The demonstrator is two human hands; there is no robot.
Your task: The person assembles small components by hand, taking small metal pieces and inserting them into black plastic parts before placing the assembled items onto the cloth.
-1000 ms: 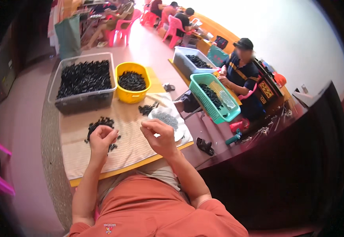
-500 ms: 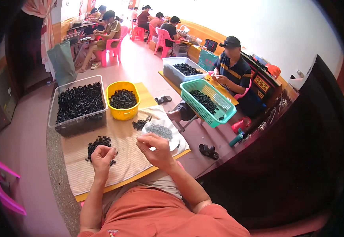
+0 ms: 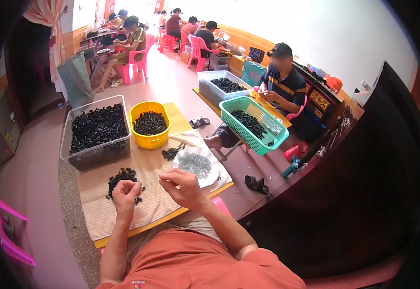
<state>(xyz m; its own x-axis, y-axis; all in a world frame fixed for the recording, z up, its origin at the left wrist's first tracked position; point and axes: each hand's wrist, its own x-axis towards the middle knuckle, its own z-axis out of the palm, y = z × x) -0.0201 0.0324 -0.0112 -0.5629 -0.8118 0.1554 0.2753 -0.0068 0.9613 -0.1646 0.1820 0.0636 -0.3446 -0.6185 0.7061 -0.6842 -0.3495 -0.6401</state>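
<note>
My left hand [image 3: 126,195] is closed in a pinch at the near edge of a loose pile of small black tubular pieces [image 3: 121,178]; what lies between its fingertips is too small to make out. To its right, my right hand [image 3: 181,187] hovers over the striped cloth [image 3: 101,212], thumb and forefinger pinched together on something I cannot make out. Just beyond the right hand is a white plate [image 3: 211,179] heaped with small clear, shiny pieces [image 3: 194,164]. A smaller cluster of black pieces [image 3: 171,152] lies beside that plate.
A clear plastic bin [image 3: 99,156] and a yellow tub [image 3: 152,140], both filled with black pieces, stand at the table's far side. Right of it, a green basket [image 3: 272,130] and another bin [image 3: 215,91] sit before a seated co-worker [image 3: 282,82]. Sandals [image 3: 257,184] lie on the floor.
My right hand has moved a little left and down, away from the plate and closer to my left hand, uncovering more of the clear pieces. The left hand stays nearly in place.
</note>
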